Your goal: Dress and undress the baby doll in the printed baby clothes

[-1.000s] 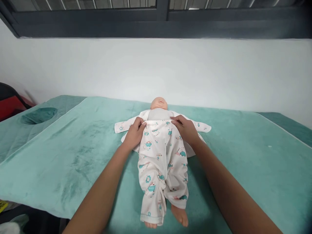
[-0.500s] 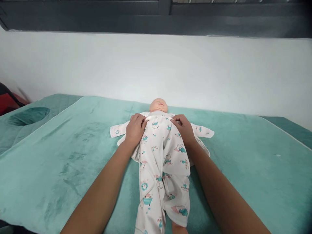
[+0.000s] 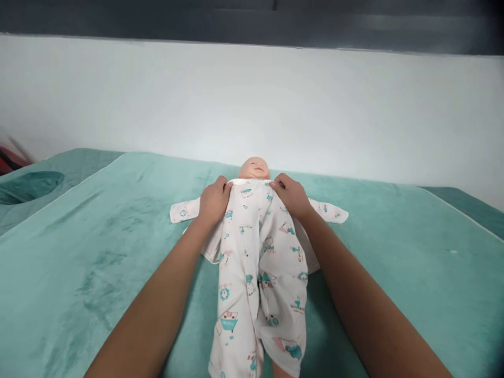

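A baby doll (image 3: 254,168) lies on its back, its head toward the wall. White printed baby pants (image 3: 246,247) cover its body from just under the chin down to the legs. My left hand (image 3: 215,199) pinches the waistband at its left corner, and my right hand (image 3: 290,194) pinches it at the right corner. Beneath the pants, a matching white shirt (image 3: 328,211) shows, its sleeves spread out to both sides. A bit of the doll's bare leg (image 3: 280,370) sticks out below the right pant leg; the other foot is hidden.
A green plush cover (image 3: 98,252) spreads under the doll. Behind it rises a white wall (image 3: 252,100) with a dark frame (image 3: 157,21) above. At the far left are a green pillow-like hollow (image 3: 31,186) and a red and black object (image 3: 10,160).
Both hands have drawn the pants' waistband up toward the doll's chin, and it now hides the shirt's neckline. The view has tipped down slightly.
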Demonstrator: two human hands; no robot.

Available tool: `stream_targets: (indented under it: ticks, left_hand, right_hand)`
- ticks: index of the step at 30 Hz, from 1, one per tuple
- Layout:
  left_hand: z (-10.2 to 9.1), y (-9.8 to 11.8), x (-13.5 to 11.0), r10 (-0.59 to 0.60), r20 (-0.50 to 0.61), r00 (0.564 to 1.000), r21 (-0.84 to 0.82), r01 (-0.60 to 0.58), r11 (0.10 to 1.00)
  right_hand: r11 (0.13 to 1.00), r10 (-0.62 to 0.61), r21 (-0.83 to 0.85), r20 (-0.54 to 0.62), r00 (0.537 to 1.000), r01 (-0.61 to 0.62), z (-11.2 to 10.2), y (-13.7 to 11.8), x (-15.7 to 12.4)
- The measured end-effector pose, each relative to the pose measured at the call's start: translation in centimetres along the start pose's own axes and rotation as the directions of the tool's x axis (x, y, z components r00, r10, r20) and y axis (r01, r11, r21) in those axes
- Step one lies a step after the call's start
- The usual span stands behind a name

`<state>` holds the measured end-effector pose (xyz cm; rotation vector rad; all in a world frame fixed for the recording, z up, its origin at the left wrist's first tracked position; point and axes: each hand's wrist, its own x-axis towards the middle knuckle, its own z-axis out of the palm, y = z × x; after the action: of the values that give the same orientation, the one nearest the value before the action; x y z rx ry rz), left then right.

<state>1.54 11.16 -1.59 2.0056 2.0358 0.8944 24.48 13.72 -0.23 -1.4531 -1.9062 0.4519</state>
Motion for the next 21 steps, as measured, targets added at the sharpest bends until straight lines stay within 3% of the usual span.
stream_targets:
  ticks: [3, 6, 9, 13, 17, 21]
  left_hand:
    - [0.4, -0.2, 0.3, -0.051, -0.012, 0.999, -0.064, 0.05, 0.997]
    - [0.6, -0.5, 0.0, -0.018, -0.028, 0.999, -0.137, 0.014, 0.99]
    - [0.6, -0.5, -0.5, 0.034, -0.023, 0.999, -0.077, -0.036, 0.996]
    - [0.4, -0.6, -1.2, 0.119, -0.016, 0.993, 0.022, -0.118, 0.993]
    - [0.4, -1.2, -2.1, 0.224, -0.052, 0.973, 0.001, -0.224, 0.975]
    - [0.5, -1.6, -2.9, 0.305, -0.181, 0.935, -0.089, -0.324, 0.942]
  right_hand:
    - [0.996, 0.079, 0.059, -0.081, 0.994, -0.074, 0.9, 0.6, 0.5]
    - [0.971, 0.084, 0.232, -0.09, 0.992, -0.061, 1.5, 0.9, 0.2]
    - [0.938, 0.081, 0.346, -0.14, 0.987, -0.028, 1.7, 1.0, -0.7]
    - [0.94, 0.075, 0.341, -0.154, 0.985, -0.018, 1.5, 0.9, -1.5]
    - [0.957, 0.026, 0.289, -0.102, 0.994, 0.005, 1.1, 0.9, -2.1]
    - [0.956, -0.01, 0.29, -0.091, 0.996, 0.036, 0.6, 0.7, -3.6]
